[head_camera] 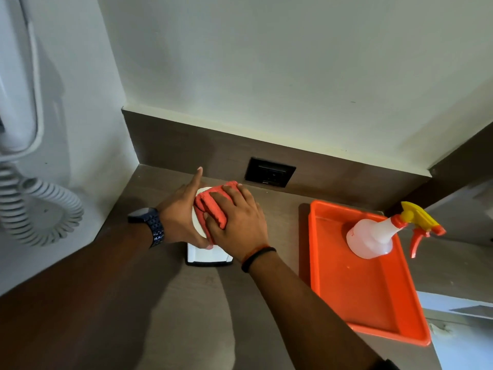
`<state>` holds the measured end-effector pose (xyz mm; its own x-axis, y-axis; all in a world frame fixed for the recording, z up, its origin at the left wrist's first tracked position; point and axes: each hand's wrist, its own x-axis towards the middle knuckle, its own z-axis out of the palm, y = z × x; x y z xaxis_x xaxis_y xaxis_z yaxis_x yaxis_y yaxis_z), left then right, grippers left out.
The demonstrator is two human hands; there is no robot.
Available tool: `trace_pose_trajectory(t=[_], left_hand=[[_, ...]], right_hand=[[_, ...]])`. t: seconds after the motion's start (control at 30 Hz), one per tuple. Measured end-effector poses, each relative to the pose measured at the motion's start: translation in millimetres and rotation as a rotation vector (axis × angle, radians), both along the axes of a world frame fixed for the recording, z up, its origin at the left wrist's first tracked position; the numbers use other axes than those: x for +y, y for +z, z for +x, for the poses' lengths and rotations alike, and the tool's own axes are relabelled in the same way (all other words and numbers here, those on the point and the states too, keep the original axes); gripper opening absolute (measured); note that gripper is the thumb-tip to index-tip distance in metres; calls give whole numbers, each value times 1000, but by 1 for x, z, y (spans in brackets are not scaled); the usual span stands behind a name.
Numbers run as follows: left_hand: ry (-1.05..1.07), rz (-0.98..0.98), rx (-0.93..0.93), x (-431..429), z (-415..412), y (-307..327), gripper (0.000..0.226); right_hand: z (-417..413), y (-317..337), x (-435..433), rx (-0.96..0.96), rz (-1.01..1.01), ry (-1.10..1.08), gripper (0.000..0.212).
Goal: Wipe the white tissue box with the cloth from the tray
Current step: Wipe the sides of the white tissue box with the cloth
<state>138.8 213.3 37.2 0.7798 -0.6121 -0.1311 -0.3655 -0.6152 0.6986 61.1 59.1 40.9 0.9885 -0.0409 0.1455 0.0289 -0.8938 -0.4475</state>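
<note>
White tissue box [208, 256]: left hand [178, 217] gripped side, right hand [240, 220] pressed red cloth [213, 206] flat; could skid if grip slackened.

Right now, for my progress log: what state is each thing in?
tissue box: on the counter, top covered
cloth: bunched on the box
left hand: holds the box's side
right hand: presses on the cloth
spray bottle: upright in the tray
tray: holds only the bottle
wall socket: nothing plugged in
</note>
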Motion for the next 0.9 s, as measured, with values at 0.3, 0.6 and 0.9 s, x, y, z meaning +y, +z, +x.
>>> trace_pose_trajectory(t=[0.3,0.6,0.9], left_hand=[[20,50,3,-6,-1,2,161],[45,99,-7,-10,-7,7,159],[91,130,-33,-12,-10,7,158]], right_hand=[[24,3,4,72,53,-86,50],[-4,-7,-18,21,-5,61,53],[11,3,7,-19,97,-86,45]])
